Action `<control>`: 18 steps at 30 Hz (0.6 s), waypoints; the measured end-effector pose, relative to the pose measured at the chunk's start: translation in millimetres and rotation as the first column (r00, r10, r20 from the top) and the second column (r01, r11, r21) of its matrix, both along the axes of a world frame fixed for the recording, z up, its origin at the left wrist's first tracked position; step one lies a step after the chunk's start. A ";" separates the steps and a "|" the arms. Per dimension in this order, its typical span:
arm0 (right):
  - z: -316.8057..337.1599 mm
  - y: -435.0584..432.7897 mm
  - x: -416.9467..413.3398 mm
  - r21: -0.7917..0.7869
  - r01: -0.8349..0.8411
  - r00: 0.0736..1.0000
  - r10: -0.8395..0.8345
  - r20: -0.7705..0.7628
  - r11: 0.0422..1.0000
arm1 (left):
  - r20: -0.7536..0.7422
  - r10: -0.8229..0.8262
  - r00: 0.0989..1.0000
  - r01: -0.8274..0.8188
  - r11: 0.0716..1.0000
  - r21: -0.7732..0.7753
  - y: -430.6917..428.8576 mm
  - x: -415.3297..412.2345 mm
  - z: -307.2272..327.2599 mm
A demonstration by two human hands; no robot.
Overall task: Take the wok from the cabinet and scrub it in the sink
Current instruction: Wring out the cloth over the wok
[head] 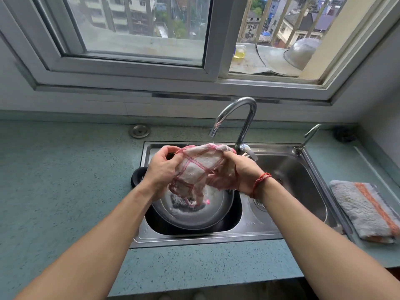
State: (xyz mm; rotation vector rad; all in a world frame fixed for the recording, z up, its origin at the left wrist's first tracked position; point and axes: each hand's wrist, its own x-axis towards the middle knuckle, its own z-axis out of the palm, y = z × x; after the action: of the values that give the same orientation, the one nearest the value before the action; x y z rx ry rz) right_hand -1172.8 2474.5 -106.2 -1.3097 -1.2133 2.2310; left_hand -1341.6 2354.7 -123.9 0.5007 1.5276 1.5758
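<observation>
both my hands are bunched around a pink checked cloth [201, 167], left hand [161, 169] gripping one end, right hand [242, 174] the other, held over the wok [194, 213]. the wok sits in the left basin of the sink [249, 232], under the tap [236, 118].

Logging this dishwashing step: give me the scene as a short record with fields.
wok: in the left sink basin, foam and a scouring pad inside
cloth: pink-checked cloth, held above the wok
left hand: left hand gripping the cloth's left end
right hand: right hand gripping the cloth's right end, red cord on the wrist
faucet: faucet spout above the cloth; no stream visible
counter: folded grey-and-orange towel right of the sink
</observation>
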 end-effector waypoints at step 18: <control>-26.8 6.7 20.5 -0.066 -0.048 0.995 0.053 0.079 0.997 | 0.135 0.037 0.990 -0.036 0.999 -0.011 -12.9 -25.7 -2.7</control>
State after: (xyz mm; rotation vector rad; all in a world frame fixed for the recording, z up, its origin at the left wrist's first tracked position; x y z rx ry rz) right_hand -1152.4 2481.1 -133.0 -1.4215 -1.2251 2.2898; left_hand -1367.3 2341.8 -126.5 0.3554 1.4476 1.5977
